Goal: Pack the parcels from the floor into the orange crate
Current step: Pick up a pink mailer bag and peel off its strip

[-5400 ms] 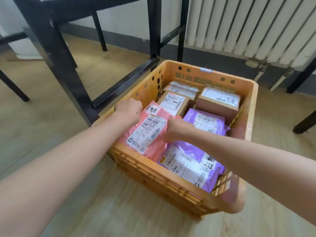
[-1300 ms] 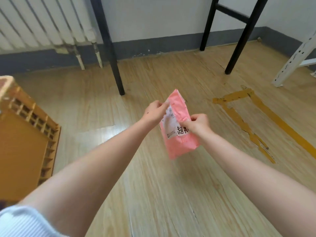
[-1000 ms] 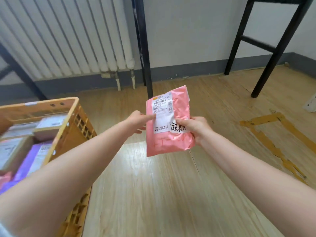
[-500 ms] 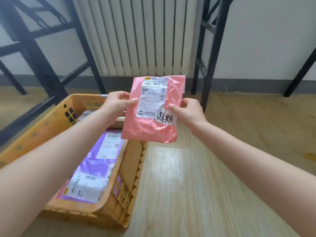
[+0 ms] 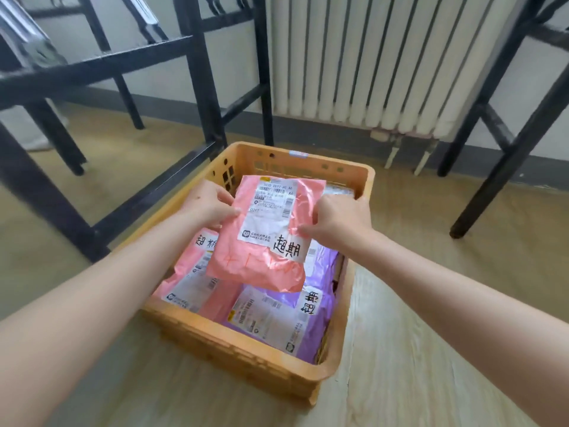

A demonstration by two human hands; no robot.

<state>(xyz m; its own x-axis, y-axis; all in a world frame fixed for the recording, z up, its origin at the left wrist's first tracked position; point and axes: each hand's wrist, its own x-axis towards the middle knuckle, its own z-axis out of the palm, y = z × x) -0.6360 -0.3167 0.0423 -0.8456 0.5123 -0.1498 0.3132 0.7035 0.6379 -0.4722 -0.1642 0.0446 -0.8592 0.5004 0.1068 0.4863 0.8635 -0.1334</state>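
Head view: both hands hold a pink parcel (image 5: 271,238) over the orange crate (image 5: 354,177), which sits on the wooden floor (image 5: 415,365). The left hand (image 5: 209,204) pinches its 9 o'clock edge, the right hand (image 5: 338,220) its 3 o'clock edge. Below it lie another pink parcel (image 5: 197,278) at 7 o'clock and a purple parcel (image 5: 283,318) at 5 o'clock. A white radiator (image 5: 385,63) stands at 12 o'clock.

- Pink parcel (image 5: 271,229), previously held beside the orange crate (image 5: 345,343), is now over its packed contents.
- Both arms now extend lower.
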